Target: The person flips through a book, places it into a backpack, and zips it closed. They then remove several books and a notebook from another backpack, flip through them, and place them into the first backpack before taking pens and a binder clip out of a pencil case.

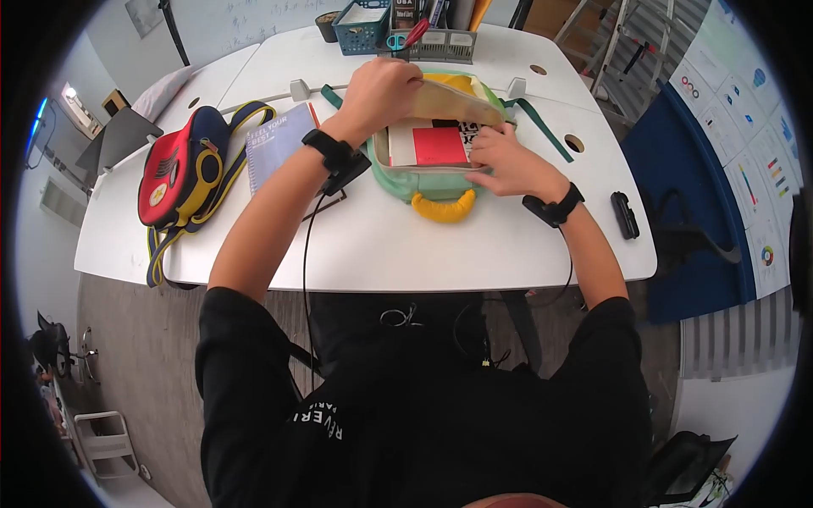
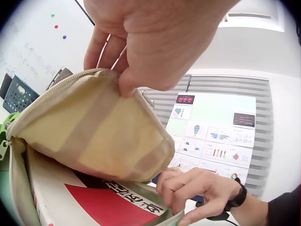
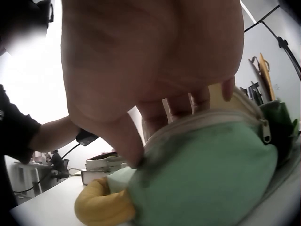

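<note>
A mint-green backpack (image 1: 405, 184) lies unzipped on the table, its stuffed yellow handle (image 1: 444, 209) toward the person. My left hand (image 1: 381, 93) pinches the edge of its lid flap (image 2: 99, 127) between thumb and fingers and holds it raised. Inside, partly beneath the flap, is a white book (image 2: 108, 205) with a red block and black characters on its cover. At the near right rim, my right hand (image 1: 514, 162) grips the zipped edge (image 3: 202, 117), thumb outside and fingers over the inner side. The fingertips inside are hidden in the right wrist view.
On the left lie a red and navy backpack (image 1: 174, 173) and a spiral notebook (image 1: 275, 144). A blue basket (image 1: 360, 34) and a grey organizer (image 1: 445, 46) with books stand at the back. A black case (image 1: 625, 215) lies near the right edge. Cables hang from both wrists.
</note>
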### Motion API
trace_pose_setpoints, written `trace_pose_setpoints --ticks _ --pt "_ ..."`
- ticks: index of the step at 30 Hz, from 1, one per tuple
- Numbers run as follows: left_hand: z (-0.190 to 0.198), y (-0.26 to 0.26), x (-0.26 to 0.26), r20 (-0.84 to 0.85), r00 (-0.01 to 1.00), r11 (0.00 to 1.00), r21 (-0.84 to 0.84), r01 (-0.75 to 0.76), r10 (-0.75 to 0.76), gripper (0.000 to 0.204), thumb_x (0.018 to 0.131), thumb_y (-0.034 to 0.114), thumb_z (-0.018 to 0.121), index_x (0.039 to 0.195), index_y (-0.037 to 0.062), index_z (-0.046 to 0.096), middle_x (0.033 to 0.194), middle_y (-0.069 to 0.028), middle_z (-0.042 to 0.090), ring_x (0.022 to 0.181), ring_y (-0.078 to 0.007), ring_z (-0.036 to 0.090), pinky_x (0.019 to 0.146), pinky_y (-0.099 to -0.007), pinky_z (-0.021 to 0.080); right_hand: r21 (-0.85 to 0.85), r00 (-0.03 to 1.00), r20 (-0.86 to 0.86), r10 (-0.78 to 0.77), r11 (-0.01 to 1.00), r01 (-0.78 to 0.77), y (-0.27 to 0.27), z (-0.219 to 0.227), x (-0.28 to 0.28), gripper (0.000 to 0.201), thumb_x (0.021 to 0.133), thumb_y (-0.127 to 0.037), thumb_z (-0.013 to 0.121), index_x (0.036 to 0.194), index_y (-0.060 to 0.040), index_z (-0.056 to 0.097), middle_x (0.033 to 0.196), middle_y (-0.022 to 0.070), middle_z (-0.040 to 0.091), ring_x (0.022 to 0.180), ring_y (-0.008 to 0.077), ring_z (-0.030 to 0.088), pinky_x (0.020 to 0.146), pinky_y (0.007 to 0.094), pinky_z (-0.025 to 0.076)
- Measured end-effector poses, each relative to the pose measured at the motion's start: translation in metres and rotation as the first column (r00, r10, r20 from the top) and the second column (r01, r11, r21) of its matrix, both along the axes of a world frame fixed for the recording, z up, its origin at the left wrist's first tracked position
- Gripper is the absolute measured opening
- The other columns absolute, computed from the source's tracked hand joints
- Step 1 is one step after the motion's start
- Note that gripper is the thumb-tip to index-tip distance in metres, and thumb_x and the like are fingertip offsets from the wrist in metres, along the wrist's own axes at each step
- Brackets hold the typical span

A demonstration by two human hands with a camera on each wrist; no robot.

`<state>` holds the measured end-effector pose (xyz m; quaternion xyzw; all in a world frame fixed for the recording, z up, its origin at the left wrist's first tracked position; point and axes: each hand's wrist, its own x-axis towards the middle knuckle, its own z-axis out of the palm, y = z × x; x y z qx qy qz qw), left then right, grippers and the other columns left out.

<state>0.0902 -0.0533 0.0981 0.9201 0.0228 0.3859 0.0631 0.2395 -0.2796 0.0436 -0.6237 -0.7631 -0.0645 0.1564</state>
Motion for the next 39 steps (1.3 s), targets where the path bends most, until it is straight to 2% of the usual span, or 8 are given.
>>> trace_pose_setpoints --ticks 7,14,17,22,27,35,38,39 --pt "0.003 -0.012 0.005 0.055 0.996 0.997 -0.028 0.071 -0.07 0.017 0.082 0.016 0.066 0.09 0.0025 0.074 0.081 -0.0176 0.069 0.074 -0.037 0.066 0.07 -0.042 0.054 -0.233 0.977 -0.136 -0.165 0.964 0.13 0.037 0.0 -0.042 0.018 0.086 -0.02 0.066 0.085 -0.0017 0.065 0.077 0.014 0.065 0.076 0.0336 0.061 0.076 0.0402 0.047" --pt "-0.015 -0.012 -0.012 0.039 0.998 0.998 -0.027 0.055 -0.054 0.013 0.08 0.011 0.065 0.086 0.0026 0.074 0.081 -0.0171 0.069 0.074 -0.0372 0.067 0.07 -0.0426 0.054 -0.166 0.911 -0.411 -0.035 0.985 -0.038 0.053 0.007 -0.039 0.018 0.086 -0.018 0.068 0.087 0.0005 0.07 0.074 0.0158 0.067 0.067 0.0295 0.066 0.067 0.0371 0.053" --pt "-0.025 -0.014 -0.019 0.1 0.992 0.997 -0.009 0.075 -0.074 0.01 0.079 0.007 0.065 0.082 0.0035 0.073 0.078 -0.0158 0.068 0.073 -0.0362 0.066 0.068 -0.0431 0.054 0.128 0.814 -0.579 0.05 0.991 0.03 0.061 -0.004 -0.024 0.014 0.085 -0.014 0.071 0.089 0.0 0.069 0.076 0.0127 0.069 0.068 0.0256 0.066 0.066 0.0349 0.053" --pt "-0.034 -0.019 -0.023 0.189 0.978 0.995 -0.029 0.092 -0.085 0.005 0.078 0.006 0.068 0.08 0.004 0.073 0.076 -0.014 0.068 0.071 -0.0335 0.065 0.066 -0.0432 0.052 0.469 0.912 -0.364 -0.191 0.808 0.357 0.059 0.02 -0.03 0.016 0.08 -0.009 0.077 0.093 -0.0056 0.068 0.079 0.0075 0.064 0.069 0.0238 0.065 0.063 0.0339 0.053" --pt "-0.035 -0.015 -0.039 0.205 0.978 0.994 -0.099 0.049 -0.028 0.008 0.08 0.009 0.071 0.084 0.0023 0.073 0.078 -0.0144 0.068 0.081 -0.0336 0.065 0.073 -0.0423 0.053 0.518 0.946 0.055 -0.32 0.819 0.247 0.074 0.04 0.004 0.017 0.079 -0.017 0.074 0.084 -0.0063 0.062 0.092 0.0058 0.059 0.093 0.0271 0.059 0.074 0.0399 0.051" --pt "-0.068 0.08 -0.179 -0.024 0.787 0.777 -0.138 -0.614 0.617 0.065 0.084 0.042 0.074 0.127 -0.0046 0.061 0.115 -0.0276 0.06 0.118 -0.0392 0.051 0.103 -0.0456 0.041 0.364 0.924 -0.306 -0.229 0.869 0.336 0.085 0.061 0.045 0.021 0.082 -0.019 0.072 0.083 -0.001 0.062 0.081 0.0145 0.066 0.078 0.0339 0.064 0.07 0.0414 0.05" --pt "-0.094 0.095 -0.211 -0.147 0.675 0.676 -0.054 -0.735 0.723 0.071 0.085 0.047 0.073 0.13 -0.0061 0.059 0.107 -0.0231 0.063 0.105 -0.0319 0.06 0.09 -0.0409 0.05 0.373 0.945 -0.275 -0.178 0.886 0.275 0.09 0.064 0.048 0.025 0.088 -0.021 0.069 0.088 0.0021 0.059 0.076 0.0141 0.064 0.072 0.0279 0.061 0.069 0.0374 0.048" --pt "-0.089 0.086 -0.216 -0.371 0.738 0.604 -0.425 -0.674 0.563 0.077 0.083 0.051 0.075 0.129 -0.0086 0.058 0.1 -0.0203 0.065 0.094 -0.0285 0.063 0.078 -0.0369 0.053 0.34 0.939 -0.278 -0.204 0.893 0.295 0.092 0.064 0.049 0.025 0.088 -0.021 0.07 0.087 0.002 0.06 0.075 0.0142 0.064 0.072 0.0274 0.061 0.069 0.0372 0.048"
